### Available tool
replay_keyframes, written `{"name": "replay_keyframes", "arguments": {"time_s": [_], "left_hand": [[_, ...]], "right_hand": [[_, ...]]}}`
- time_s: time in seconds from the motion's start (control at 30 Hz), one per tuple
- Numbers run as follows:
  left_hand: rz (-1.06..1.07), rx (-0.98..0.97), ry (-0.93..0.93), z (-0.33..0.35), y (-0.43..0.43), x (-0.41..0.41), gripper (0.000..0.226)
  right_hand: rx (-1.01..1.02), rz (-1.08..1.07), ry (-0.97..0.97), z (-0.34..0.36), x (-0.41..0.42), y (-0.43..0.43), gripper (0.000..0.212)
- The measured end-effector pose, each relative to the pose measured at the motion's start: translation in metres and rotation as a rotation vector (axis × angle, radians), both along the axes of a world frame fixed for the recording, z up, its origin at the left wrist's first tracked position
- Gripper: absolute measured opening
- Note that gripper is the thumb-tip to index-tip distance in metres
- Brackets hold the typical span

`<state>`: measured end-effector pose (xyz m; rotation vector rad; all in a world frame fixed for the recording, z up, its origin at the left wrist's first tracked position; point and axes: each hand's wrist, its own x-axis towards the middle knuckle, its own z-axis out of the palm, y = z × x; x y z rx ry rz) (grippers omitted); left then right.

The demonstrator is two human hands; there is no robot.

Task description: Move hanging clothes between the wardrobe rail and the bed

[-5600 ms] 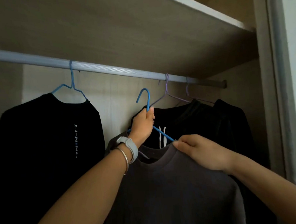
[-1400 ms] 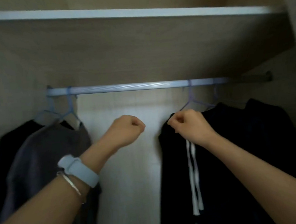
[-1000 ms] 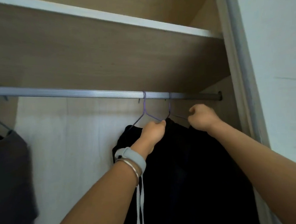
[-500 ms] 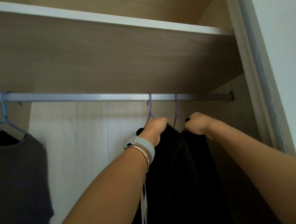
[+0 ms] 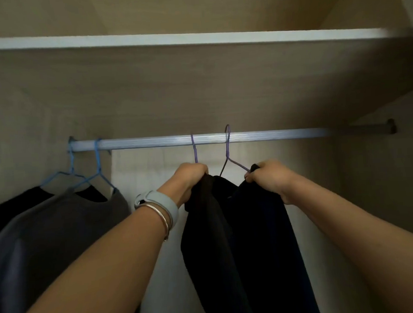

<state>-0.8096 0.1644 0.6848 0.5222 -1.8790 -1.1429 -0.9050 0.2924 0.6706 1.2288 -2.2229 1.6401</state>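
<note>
A silver wardrobe rail point(image 5: 151, 142) runs across the middle of the view. Two purple wire hangers hook over it: the left purple hanger point(image 5: 194, 148) and the right purple hanger point(image 5: 228, 150). Each carries a black garment; the left black garment point(image 5: 210, 228) hangs beside the right black garment point(image 5: 266, 237). My left hand point(image 5: 190, 179) grips the left hanger's top together with its cloth. My right hand point(image 5: 269, 176) grips the shoulder of the right hanger and its garment. The lower ends of both garments run out of view.
At the rail's left end two blue hangers point(image 5: 97, 163) hold a grey shirt point(image 5: 48, 233) and a black top point(image 5: 12, 204) behind it. A wooden shelf point(image 5: 193, 39) sits above the rail. The rail's right part point(image 5: 344, 131) is bare up to the wardrobe side wall.
The two purple hangers with black garments have slid left along the rail from near its right end to the middle. Both hands keep their grip. The view has swung to face the rail squarely.
</note>
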Motion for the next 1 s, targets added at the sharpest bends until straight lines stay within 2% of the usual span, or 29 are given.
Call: {"name": "replay_keyframes", "arguments": {"time_s": [0.33, 0.63, 0.83, 0.9, 1.0], "left_hand": [[0.104, -0.023, -0.038, 0.008, -0.062, 0.073, 0.006], [0.135, -0.009, -0.034, 0.011, -0.089, 0.107, 0.016], [0.210, -0.039, -0.087, 0.009, -0.105, 0.114, 0.034], [0.211, -0.035, -0.113, 0.009, -0.107, 0.120, 0.033], [0.216, -0.042, -0.163, 0.005, -0.105, 0.129, 0.017]], "right_hand": [[0.014, 0.049, 0.007, -0.004, 0.064, -0.090, 0.025], [0.055, 0.052, 0.086, -0.002, 0.093, -0.119, 0.018], [0.134, 0.017, 0.199, 0.003, 0.107, -0.118, 0.010], [0.169, 0.013, 0.236, 0.006, 0.113, -0.119, 0.009], [0.258, -0.015, 0.283, 0.007, 0.121, -0.119, 0.006]]}}
